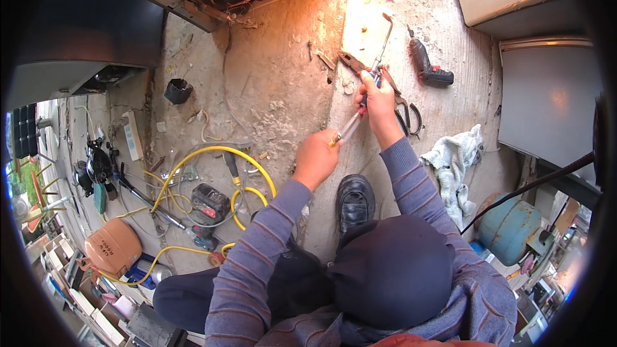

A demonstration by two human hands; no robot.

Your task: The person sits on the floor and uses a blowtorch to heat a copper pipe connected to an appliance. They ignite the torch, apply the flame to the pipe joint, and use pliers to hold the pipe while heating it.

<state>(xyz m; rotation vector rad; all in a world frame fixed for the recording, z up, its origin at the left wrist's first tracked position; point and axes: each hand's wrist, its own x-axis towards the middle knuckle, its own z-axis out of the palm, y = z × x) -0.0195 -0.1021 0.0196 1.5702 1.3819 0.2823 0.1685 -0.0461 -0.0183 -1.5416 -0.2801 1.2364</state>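
Bent-tip torch [377,66] sits over the concrete floor [270,90], fingers of the right hand [379,99] wrapped round its grip, the left hand [316,156] pinching its rear end; steady wrists would serve best.

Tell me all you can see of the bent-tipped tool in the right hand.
The tool has a slim, metal-looking shaft, bent leftward at its far tip, with blue near the grip. The right hand closes around it, and the shaft points away from the person. In view it crosses the pliers; contact can't be told. A clear, partly red section runs back to the left hand; whether it belongs to the tool is unclear.
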